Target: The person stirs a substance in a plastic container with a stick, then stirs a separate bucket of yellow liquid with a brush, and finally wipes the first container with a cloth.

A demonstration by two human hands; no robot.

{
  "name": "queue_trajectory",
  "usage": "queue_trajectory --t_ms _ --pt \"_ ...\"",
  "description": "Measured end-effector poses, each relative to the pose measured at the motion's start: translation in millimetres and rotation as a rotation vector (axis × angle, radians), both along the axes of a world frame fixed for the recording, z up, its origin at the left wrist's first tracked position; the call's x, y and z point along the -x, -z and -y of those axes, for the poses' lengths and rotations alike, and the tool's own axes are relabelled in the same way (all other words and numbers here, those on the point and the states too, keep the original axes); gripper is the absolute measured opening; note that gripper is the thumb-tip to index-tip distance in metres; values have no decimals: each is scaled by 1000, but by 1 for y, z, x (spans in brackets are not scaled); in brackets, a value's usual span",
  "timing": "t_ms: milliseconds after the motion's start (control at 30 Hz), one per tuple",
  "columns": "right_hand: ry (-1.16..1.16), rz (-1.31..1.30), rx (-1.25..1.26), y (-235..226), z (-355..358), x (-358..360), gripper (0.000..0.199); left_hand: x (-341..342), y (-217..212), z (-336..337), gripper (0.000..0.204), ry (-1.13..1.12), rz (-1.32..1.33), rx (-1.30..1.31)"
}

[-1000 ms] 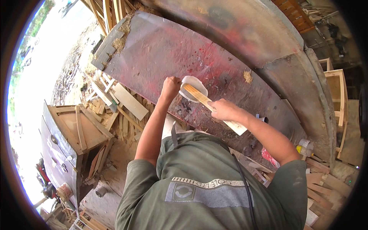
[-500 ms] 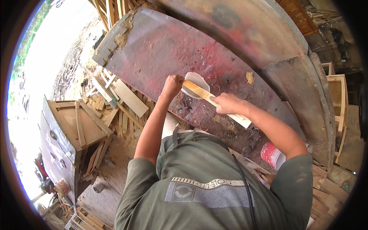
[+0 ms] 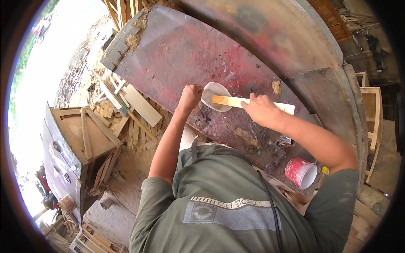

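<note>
Left hand (image 3: 190, 95) gripping rim of white bowl (image 3: 216, 96); right hand (image 3: 260, 110) clasping flat wooden stick (image 3: 249, 103), tip dipped in pale contents. Beneath both, stained red workbench (image 3: 177, 55). Red-and-white cup (image 3: 300, 173) below right forearm. Scrap wood (image 3: 126, 109) left of bench.

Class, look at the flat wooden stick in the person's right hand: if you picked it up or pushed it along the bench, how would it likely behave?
The wooden stick looks straight and thin, so probably stiff and light. Its flat faces suggest it would slide, not roll. The right hand holds it with one end in the white bowl, so that tip may be wet and slippery.
</note>
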State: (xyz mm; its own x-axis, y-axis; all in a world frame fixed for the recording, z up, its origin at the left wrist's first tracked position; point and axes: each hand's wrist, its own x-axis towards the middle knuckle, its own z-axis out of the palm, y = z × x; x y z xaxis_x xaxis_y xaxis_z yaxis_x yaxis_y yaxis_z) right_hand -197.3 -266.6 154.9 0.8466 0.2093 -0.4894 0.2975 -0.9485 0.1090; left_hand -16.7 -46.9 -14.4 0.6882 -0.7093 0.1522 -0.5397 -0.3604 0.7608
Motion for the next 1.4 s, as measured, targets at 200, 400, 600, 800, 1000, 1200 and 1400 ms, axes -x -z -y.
queue_trajectory --t_ms 200,400,600,800,1000,1200,1400 --pt "95 28 -104 25 -11 -1 35 7 0 -5 10 -53 -23 72" --pt "84 11 -72 11 2 -5 29 11 -5 3 15 -13 -112 -20" --pt "89 62 -20 10 -13 -1 27 28 -7 10 12 -67 -116 38" --pt "130 0 77 -4 -15 15 33 29 -20 16 13 -74 -131 1" --pt "195 35 48 5 -18 25 37 32 -9 15 13 -87 -137 24" --pt "255 -24 19 5 -16 28 47 31 -9 15 12 -81 -109 2" --pt "238 101 1 24 -17 36 34 31 -9 18 12 -80 -79 42"
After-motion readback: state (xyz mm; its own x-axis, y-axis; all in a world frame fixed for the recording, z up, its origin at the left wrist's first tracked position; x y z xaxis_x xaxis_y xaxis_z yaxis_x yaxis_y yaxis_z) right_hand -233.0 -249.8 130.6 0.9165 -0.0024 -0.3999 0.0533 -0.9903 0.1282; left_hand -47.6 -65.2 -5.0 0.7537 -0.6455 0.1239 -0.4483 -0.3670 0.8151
